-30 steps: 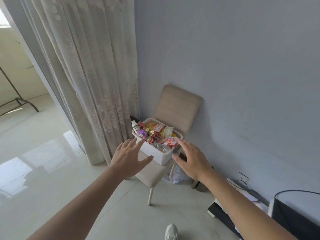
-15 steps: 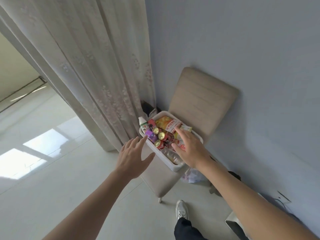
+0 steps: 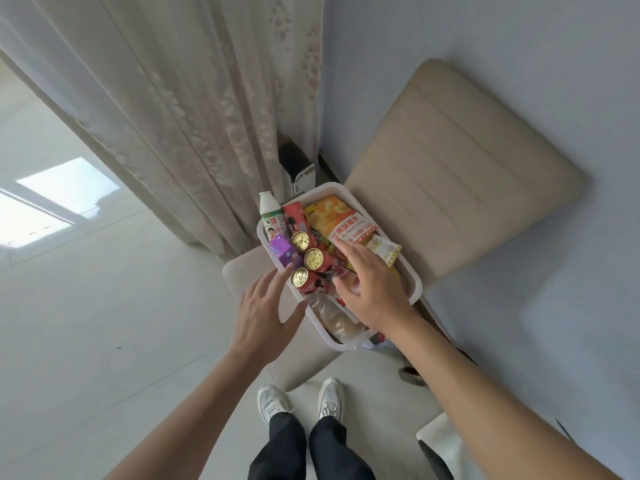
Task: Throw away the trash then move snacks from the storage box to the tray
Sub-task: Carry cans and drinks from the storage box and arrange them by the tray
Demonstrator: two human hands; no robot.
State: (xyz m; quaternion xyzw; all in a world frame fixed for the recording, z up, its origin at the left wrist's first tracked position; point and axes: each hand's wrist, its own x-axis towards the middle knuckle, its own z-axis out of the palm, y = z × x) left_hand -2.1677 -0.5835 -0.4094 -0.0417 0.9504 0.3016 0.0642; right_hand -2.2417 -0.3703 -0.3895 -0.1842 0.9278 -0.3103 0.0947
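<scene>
A white storage box (image 3: 415, 282) sits on the seat of a beige padded chair (image 3: 450, 161), which stands against a pale wall beside a patterned curtain (image 3: 194, 116). The box is packed with snacks. A white bottle (image 3: 268, 211) with a green label stands in its far left corner, with a purple packet (image 3: 282, 251) just beside it. Three red cans (image 3: 313, 259) with gold tops lie along the box's left side, touching one another. A yellow chip bag (image 3: 329, 213) fills the far end, and a red and white packet (image 3: 349, 228) lies on top of it. A cream sachet (image 3: 384, 251) leans toward the right wall. A clear bag (image 3: 332, 317) lies at the near end.

The person's left hand (image 3: 266, 317) is at the box's left wall, its fingers straight and spread, holding nothing; the fingertips reach to just beside the nearest can. The right hand (image 3: 370, 289) is over the middle of the box, palm down, with fingers stretched toward the red and white packet. It grips nothing; whether it touches the snacks beneath cannot be told.

Two white shoes (image 3: 273, 400) stand on the pale floor (image 3: 86, 306) at the chair's near edge.
</scene>
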